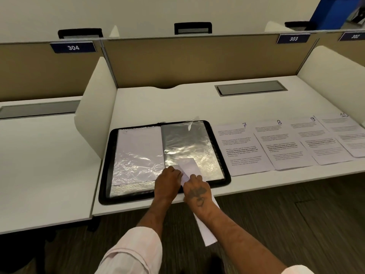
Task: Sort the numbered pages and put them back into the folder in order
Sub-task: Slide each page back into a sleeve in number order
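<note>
A black zip folder (105, 175) lies open on the white desk, its clear plastic sleeves shining. The left sleeve (138, 155) holds a page; the right sleeve (189, 141) looks dark above. A white page (188, 166) pokes partway into the right sleeve's bottom edge, and its tail hangs off the desk below my wrist. My left hand (167, 184) rests at the sleeve's lower edge, fingers curled on the plastic. My right hand (197, 189) grips the page at the desk edge. To the right lie pages numbered 7 (243, 147), 8 (280, 143), 9 (318, 139) and 10 (347, 131), overlapping in a row.
White side dividers (96, 115) flank the desk and a tan back panel (197, 60) closes it. A grey cable hatch (250, 88) sits at the back right. A neighbouring desk (39, 165) lies left. Dark carpet (296, 224) is below the front edge.
</note>
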Demonstrator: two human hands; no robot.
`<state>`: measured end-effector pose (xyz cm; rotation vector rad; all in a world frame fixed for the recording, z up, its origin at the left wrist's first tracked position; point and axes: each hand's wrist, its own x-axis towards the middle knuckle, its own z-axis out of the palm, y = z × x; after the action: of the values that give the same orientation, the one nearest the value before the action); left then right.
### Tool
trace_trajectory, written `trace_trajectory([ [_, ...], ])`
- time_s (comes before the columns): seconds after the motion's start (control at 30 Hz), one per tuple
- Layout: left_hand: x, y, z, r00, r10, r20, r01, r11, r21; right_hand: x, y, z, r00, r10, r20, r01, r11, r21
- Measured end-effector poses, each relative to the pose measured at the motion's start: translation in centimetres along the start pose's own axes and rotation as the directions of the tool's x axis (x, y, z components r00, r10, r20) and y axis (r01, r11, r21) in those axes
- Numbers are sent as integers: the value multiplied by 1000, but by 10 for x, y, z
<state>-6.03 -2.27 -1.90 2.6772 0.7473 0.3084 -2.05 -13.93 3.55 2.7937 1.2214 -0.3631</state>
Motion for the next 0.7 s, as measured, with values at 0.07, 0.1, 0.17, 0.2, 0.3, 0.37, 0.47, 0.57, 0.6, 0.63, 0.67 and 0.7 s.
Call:
trace_trajectory([
  [0.07,2,1,-1,1000,-16,-25,16,1000,-2,3,4,-3,999,24,46,-28,995,98],
  [0.1,2,2,-3,999,-22,-44,22,1000,-1,3,7,-7,999,48,6,-48,991,127],
  [0.17,2,4,-3,998,-16,-66,17,1000,13,1,18,-9,994,85,-66,-70,977,200],
  [0.2,2,5,-2,998,-7,-67,9,1000,24,0,24,-9,991,108,-81,-83,961,265],
  [0.3,-1,8,2,997,38,-69,-35,998,56,2,46,-5,963,258,-80,-179,831,527],
  [0.37,-3,9,7,993,85,-86,-78,994,81,5,59,0,922,386,-11,-269,662,700],
  [0.47,-6,8,15,986,131,-106,-120,987,105,10,73,8,884,458,96,-328,461,825],
  [0.57,-5,6,21,983,161,-87,-149,980,131,16,82,14,844,518,138,-340,316,886],
  [0.6,-4,6,22,983,167,-76,-156,978,141,18,85,16,836,530,142,-324,269,907],
  [0.63,-4,5,24,984,166,-65,-154,976,153,18,87,18,834,533,144,-308,232,923],
  [0.67,-4,3,26,986,161,-52,-150,974,169,19,89,19,833,533,147,-295,203,934],
  [0.7,-5,1,27,987,155,-37,-146,971,190,18,92,21,835,526,162,-288,168,943],
])
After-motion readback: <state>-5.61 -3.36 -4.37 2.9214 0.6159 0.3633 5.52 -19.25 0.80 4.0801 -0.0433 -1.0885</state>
